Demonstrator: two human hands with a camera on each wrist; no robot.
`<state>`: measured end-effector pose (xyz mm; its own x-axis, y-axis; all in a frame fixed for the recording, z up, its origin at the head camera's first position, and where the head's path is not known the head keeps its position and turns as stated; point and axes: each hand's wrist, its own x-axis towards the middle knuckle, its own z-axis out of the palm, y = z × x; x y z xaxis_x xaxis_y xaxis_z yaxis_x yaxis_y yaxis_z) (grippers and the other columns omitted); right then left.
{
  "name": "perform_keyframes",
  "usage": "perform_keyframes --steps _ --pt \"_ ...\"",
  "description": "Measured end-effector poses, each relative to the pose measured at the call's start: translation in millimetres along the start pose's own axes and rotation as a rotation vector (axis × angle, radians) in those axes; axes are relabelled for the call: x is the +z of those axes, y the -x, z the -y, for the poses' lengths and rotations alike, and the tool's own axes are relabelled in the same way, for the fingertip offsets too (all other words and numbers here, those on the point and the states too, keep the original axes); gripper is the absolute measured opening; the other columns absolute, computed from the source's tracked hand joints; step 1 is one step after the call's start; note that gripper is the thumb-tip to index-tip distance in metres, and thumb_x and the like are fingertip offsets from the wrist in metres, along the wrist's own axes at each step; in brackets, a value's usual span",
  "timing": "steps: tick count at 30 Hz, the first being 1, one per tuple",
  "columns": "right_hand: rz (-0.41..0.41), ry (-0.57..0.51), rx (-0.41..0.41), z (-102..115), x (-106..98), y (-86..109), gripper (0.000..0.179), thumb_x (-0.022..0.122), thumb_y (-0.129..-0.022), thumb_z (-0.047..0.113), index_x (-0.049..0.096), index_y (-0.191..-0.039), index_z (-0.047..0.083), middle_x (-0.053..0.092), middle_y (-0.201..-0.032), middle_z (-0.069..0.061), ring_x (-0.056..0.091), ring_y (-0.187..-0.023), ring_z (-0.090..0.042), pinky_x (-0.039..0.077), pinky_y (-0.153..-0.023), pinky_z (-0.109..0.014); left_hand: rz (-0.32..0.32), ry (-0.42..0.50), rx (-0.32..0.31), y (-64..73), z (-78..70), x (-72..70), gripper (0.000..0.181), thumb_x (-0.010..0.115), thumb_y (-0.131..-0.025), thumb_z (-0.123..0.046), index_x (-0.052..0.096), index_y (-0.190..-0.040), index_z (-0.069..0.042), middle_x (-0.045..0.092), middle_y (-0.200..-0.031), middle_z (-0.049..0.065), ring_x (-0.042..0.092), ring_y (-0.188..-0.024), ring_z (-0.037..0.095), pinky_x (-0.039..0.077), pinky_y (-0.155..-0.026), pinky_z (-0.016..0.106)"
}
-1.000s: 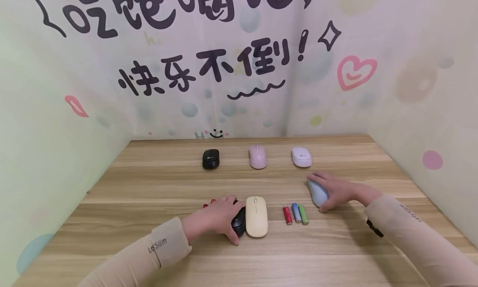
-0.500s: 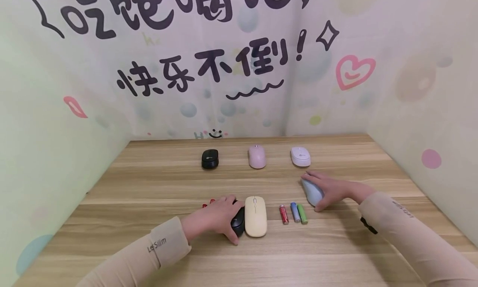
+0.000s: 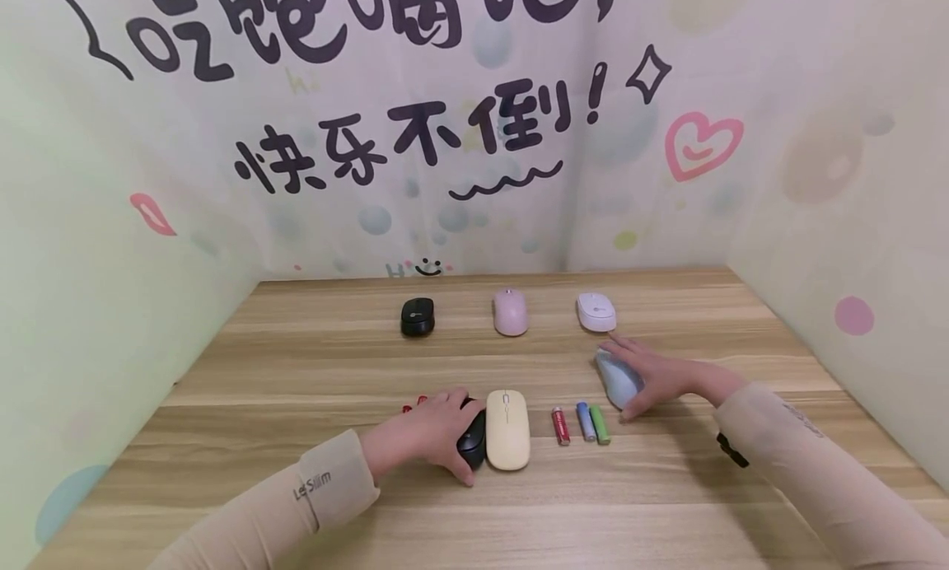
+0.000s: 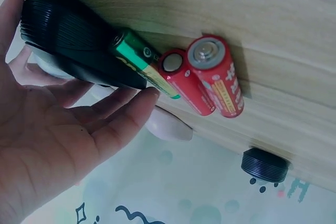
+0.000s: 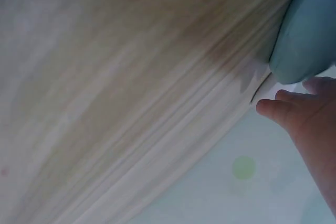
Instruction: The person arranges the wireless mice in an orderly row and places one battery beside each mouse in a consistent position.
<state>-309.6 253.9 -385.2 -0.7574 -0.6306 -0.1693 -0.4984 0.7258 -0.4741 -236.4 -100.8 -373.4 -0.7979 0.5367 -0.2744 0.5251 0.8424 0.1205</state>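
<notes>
My left hand [image 3: 433, 432] grips a black computer mouse [image 3: 472, 440], thumb on the near side and fingers on the far side. A cream mouse [image 3: 508, 430] lies right beside it. In the left wrist view, a green battery [image 4: 134, 53] and two red batteries stand close by the black mouse; in the head view the hand mostly hides them. On the right, my right hand [image 3: 656, 376] holds a light blue mouse [image 3: 617, 379] between thumb and fingers. Between the cream and blue mice lie a red battery [image 3: 560, 427], a blue battery [image 3: 586, 422] and a green battery [image 3: 600, 425].
Along the back of the wooden table [image 3: 296, 348] sit another black mouse [image 3: 418, 316], a pink mouse [image 3: 510, 312] and a white mouse [image 3: 596, 312]. Printed cloth walls [image 3: 356, 224] enclose the back and both sides.
My right hand has shifted left with the blue mouse, nearer the batteries. The red battery beside the cream mouse has edged left, away from the blue one. My left hand stays still.
</notes>
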Motion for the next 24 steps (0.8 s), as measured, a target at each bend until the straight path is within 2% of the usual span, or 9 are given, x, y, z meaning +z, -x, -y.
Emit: perform_keyframes --steps 3,7,11,14,19,24 --pt "-0.034 -0.007 0.028 1.5 -2.5 4.4 0.099 0.074 -0.073 0.037 0.017 -0.141 -0.007 0.004 -0.143 -0.037 0.017 -0.127 -0.053 0.026 -0.096 -0.064 -0.007 -0.009 0.010 -0.3 1.0 1.5 0.097 0.075 -0.064 -0.055 0.035 -0.139 -0.009 0.037 -0.138 0.015 0.039 -0.124 0.029 0.036 -0.100 0.041" --pt "-0.049 -0.012 0.081 9.1 -3.1 8.3 0.090 0.068 -0.080 0.039 0.019 -0.141 -0.007 0.010 -0.141 -0.040 0.020 -0.127 -0.054 0.024 -0.098 -0.064 -0.022 0.012 0.053 -2.3 -1.9 1.0 0.099 0.073 -0.067 -0.057 0.029 -0.142 -0.008 0.035 -0.141 0.014 0.036 -0.128 0.029 0.033 -0.103 0.041" --pt "-0.031 -0.029 0.148 20.6 0.7 8.2 0.086 0.062 -0.084 0.042 0.019 -0.142 -0.005 0.010 -0.139 -0.042 0.023 -0.124 -0.056 0.026 -0.096 -0.064 -0.019 0.025 0.088 -6.9 -8.8 0.0 0.097 0.072 -0.069 -0.055 0.027 -0.144 -0.014 0.034 -0.142 0.015 0.034 -0.129 0.029 0.031 -0.105 0.040" --pt "-0.027 -0.028 0.197 27.4 4.0 7.3 0.084 0.060 -0.085 0.043 0.019 -0.143 -0.003 0.008 -0.139 -0.044 0.024 -0.122 -0.058 0.029 -0.093 -0.065 -0.013 -0.002 0.095 -11.5 -13.8 0.5 0.093 0.072 -0.070 -0.054 0.028 -0.144 -0.019 0.034 -0.142 0.016 0.035 -0.129 0.030 0.032 -0.104 0.039" --pt "-0.026 -0.009 0.222 32.0 6.6 6.5 0.083 0.061 -0.085 0.042 0.021 -0.143 -0.001 0.008 -0.137 -0.045 0.031 -0.117 -0.057 0.035 -0.089 -0.063 -0.045 -0.011 0.113 -21.2 -17.8 3.2 0.088 0.073 -0.067 -0.056 0.036 -0.140 -0.021 0.045 -0.129 0.012 0.046 -0.113 0.023 0.040 -0.094 0.033" --pt "-0.014 -0.003 0.227 32.7 7.0 5.8 0.083 0.062 -0.084 0.042 0.021 -0.143 0.000 0.008 -0.138 -0.044 0.034 -0.115 -0.056 0.037 -0.087 -0.062 -0.051 0.001 0.128 -30.4 -19.5 4.8 0.089 0.075 -0.062 -0.058 0.039 -0.136 -0.022 0.048 -0.118 0.009 0.048 -0.095 0.016 0.043 -0.081 0.028"
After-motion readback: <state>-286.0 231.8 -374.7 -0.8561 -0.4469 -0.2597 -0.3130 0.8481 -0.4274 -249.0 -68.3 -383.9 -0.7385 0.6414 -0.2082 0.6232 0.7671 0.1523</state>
